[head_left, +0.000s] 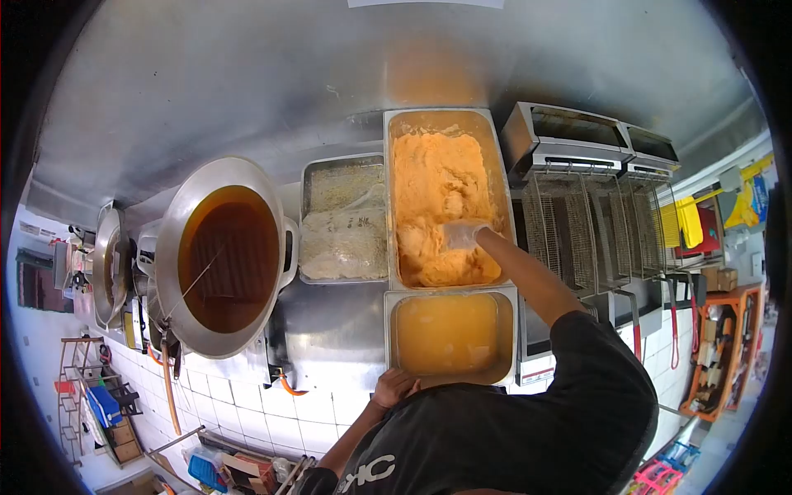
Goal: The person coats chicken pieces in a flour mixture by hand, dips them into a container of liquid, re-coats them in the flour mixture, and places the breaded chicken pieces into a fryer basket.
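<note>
My right hand (pixel 464 236), in a thin clear plastic glove, reaches into orange breading flour (pixel 441 177) that fills a deep metal pan (pixel 503 190). Its fingers are partly sunk in the flour, so their shape and anything in them are hidden. My left hand (pixel 396 387) is bare and closed, with curled fingers at the front left corner of a smaller metal pan (pixel 391 330). That pan holds cloudy yellow-orange liquid (pixel 454 334) and sits directly in front of the flour pan.
Left of the flour is a tray (pixel 342 280) with pale, plastic-covered contents. Farther left stands a large wok (pixel 169 272) of brown oil (pixel 227 264) with a thin rod across it. Wire fryer baskets (pixel 569 223) with red handles are at right. A metal wall (pixel 272 74) rises behind.
</note>
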